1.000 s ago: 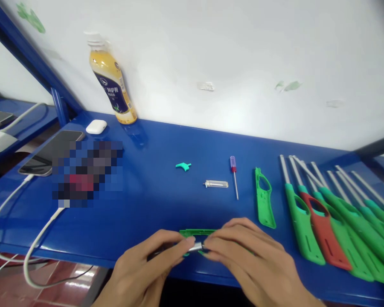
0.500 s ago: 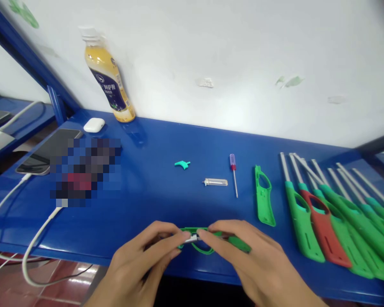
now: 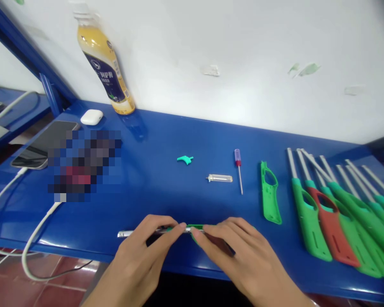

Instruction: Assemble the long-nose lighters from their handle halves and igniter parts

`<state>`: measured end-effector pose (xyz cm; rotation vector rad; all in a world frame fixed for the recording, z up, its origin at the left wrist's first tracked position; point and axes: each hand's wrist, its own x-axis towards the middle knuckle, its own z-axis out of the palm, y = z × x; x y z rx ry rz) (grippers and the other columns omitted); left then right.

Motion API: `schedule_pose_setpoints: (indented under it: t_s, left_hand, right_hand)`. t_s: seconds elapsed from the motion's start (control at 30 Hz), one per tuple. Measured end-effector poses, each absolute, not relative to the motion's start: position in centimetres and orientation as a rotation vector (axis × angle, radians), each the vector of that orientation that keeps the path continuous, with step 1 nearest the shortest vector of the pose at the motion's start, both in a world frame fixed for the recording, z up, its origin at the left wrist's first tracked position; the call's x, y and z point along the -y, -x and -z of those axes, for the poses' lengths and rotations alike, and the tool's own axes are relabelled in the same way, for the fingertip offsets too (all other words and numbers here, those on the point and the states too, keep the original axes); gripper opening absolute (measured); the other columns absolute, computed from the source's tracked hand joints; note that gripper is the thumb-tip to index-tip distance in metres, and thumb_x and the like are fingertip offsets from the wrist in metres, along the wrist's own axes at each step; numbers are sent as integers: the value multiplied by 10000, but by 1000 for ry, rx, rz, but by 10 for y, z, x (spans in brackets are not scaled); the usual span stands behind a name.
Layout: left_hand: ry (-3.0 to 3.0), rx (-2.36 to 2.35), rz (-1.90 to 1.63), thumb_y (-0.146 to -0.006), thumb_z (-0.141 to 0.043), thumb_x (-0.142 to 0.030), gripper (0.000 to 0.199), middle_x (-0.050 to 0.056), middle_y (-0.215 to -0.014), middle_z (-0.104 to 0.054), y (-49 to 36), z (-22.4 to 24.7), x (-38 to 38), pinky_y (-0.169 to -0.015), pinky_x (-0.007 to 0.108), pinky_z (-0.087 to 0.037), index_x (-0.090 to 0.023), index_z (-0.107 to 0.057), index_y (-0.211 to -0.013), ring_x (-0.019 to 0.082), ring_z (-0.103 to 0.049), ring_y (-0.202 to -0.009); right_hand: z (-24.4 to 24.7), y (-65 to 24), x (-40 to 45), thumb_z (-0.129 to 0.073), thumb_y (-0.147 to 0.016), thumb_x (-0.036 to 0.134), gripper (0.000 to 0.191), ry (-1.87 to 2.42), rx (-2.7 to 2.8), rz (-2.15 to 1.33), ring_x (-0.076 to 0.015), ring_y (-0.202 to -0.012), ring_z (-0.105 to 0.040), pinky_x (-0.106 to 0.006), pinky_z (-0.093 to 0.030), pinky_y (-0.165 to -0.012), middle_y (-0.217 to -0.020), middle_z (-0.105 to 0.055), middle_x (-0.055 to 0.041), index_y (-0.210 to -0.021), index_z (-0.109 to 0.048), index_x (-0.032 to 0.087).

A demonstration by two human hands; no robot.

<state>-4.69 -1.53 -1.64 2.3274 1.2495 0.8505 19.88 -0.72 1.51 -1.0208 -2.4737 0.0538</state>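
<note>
Aligning a slim silver metal tube (image 3: 125, 233) with a green plastic half-shell (image 3: 196, 225) above the near edge of the glossy blue worktop (image 3: 147, 187), pinched the tube between the thumb and fingertips of the bare left hand (image 3: 137, 251), with its dark-marked free end projecting past the knuckles to the left. Grasped the half-shell with the bare right hand (image 3: 246, 251), thumb and forefinger just beside the left fingertips at the tube's inner end. Could not confirm full seating of the tube, owing to the covering fingers.

Judged the step in hand as fitting the tube along the half-shell, with closure of the housing not yet done. Judged the next move to call for firm right-hand support and light left-hand pressure along the tube, without twisting.

Noted beyond the hands, lying loose: a small turquoise plastic trigger-shaped piece (image 3: 186, 160); nearer and to its right, a clear plastic cylindrical reservoir (image 3: 220, 178); just beside that, a screwdriver with a translucent purple handle (image 3: 237, 157); farther right, a second green plastic half-shell (image 3: 270, 202), inner face up, near a row of long-necked green and red lighters (image 3: 313, 226).
</note>
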Motion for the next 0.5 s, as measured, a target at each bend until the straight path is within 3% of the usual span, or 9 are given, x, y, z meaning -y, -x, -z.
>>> schedule_pose_setpoints:
  t_s: [0.33, 0.5]
  left_hand:
    - [-2367, -1269, -794, -999, -462, 5, 496, 87, -1263, -576, 46, 25, 18, -962, 335, -561, -257, -572, -1406, 197, -538, -1200]
    - [-2407, -1297, -714, -1001, -395, 8, 560, 94, -1245, -584, 50, 29, 22, -929, 362, -573, -288, -529, -1457, 204, -555, -1152]
  right_hand:
    - [-11, -195, 6, -414, -1021, 75, 355, 1019, 2513, -18, -157, -806, -641, -330, -469, -777, -936, -706, -50, -1236, -688, 145]
    - [-6, -196, 8, -420, -1001, 68, 372, 1014, 2534, 39, -177, -835, -647, -348, -455, -802, -962, -712, -57, -1258, -679, 138]
